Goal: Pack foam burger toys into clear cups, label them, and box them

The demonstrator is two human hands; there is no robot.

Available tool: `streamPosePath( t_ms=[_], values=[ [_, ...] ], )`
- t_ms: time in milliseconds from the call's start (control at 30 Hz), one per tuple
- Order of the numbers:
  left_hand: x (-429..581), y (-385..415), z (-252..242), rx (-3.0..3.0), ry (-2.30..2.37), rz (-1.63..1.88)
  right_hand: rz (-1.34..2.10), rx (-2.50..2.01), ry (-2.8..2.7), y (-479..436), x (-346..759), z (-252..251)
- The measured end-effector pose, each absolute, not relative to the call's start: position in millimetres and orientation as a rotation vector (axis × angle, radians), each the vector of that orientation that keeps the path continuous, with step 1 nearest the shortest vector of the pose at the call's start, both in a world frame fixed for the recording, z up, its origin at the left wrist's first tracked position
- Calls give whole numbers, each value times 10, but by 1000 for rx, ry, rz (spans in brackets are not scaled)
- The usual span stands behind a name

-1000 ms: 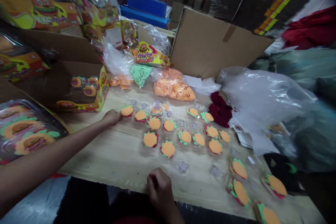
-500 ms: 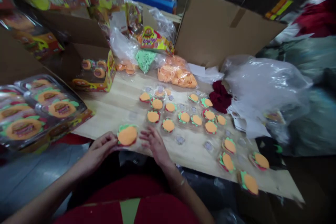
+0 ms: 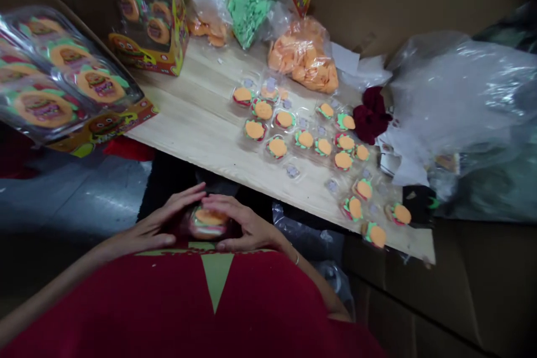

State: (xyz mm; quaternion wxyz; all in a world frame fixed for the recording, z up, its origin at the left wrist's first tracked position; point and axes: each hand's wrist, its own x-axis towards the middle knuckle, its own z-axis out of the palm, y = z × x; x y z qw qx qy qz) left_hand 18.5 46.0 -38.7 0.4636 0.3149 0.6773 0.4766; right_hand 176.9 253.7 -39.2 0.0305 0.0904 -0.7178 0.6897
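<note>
Close to my red top, a burger-shaped piece in a clear case (image 3: 208,220) sits between both hands. My right hand (image 3: 241,221) curves round it, fingers over its top and thumb low at its side. On its other side is my left hand (image 3: 165,222), fingers stretched and thumb apart; whether it touches the case is unclear. Beyond them, on the wooden table (image 3: 188,140), several small orange burger pieces (image 3: 277,147) lie in clear plastic cases with green and red layers.
At left are a display box of packed burgers (image 3: 100,123) and a smaller printed box (image 3: 159,61). Further back lie bags of green pieces (image 3: 247,14) and orange pieces (image 3: 306,56). Dark red pieces (image 3: 371,116) and plastic sheeting (image 3: 461,95) are at right.
The cased burger has moved from the table's near edge to close against my body. Both hands have drawn in around it, and the view has tilted further down.
</note>
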Motion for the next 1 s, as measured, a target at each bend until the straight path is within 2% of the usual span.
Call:
streamPosePath(
  t_ms=[167,367,467,800,900,1000],
  values=[
    [222,599,-426,661,1734,1373,2308,-130,-2113,2484,1800,-600],
    [246,806,-445,681,1764,1343,1919,-493,-2043,2431,1737,-682],
    [236,808,-479,580,1731,1284,1842,-505,-2031,2455,1728,-681],
    [325,882,-495,446,1693,1349,1894,-394,-2228,2626,1691,-664],
    [339,902,-453,318,1588,1417,1834,-550,-2122,2590,1657,-691],
    [205,1006,-394,280,1553,1407,2044,-714,-1937,2529,1577,-729]
  ],
)
